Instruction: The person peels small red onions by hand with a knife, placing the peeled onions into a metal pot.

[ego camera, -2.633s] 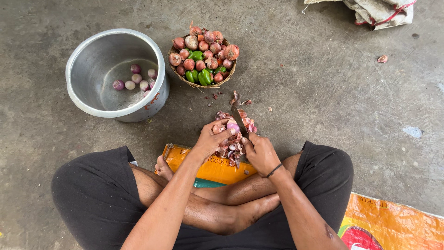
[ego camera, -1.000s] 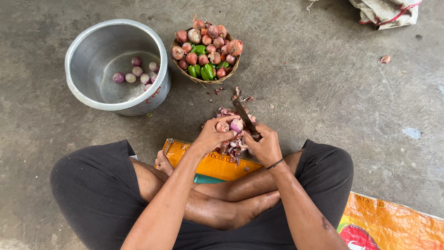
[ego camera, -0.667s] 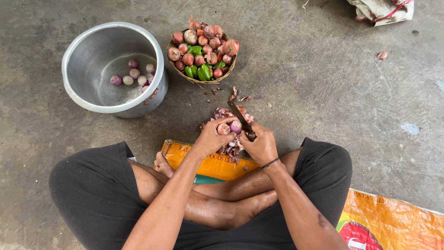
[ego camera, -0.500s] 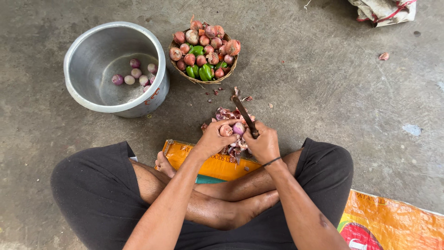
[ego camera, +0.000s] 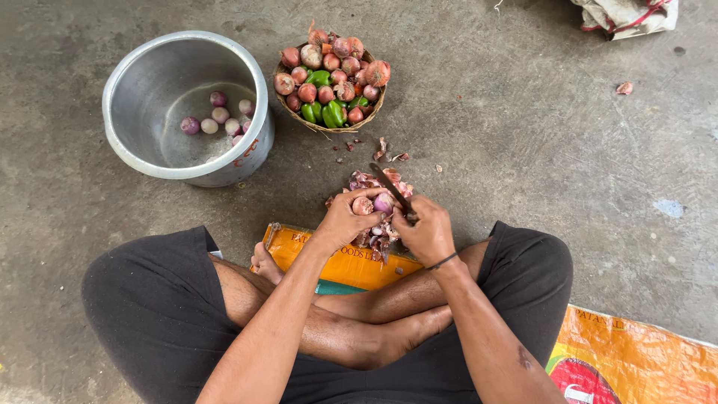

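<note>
Grey concrete floor under us. Round steel pot at 10 o'clock, a few peeled purple onions inside. Woven basket of unpeeled red onions and green peppers at 12, just beside the pot. Orange plastic sack under our shins. Our left hand closed round a small half-peeled onion. Our right hand grips a dark-bladed knife, blade pointing to 11. Pile of pink onion skins beneath both hands.

The round woven basket holds reddish-brown onions and green peppers. The dull silver metal pot holds pale purple peeled onions. Orange printed sack.
</note>
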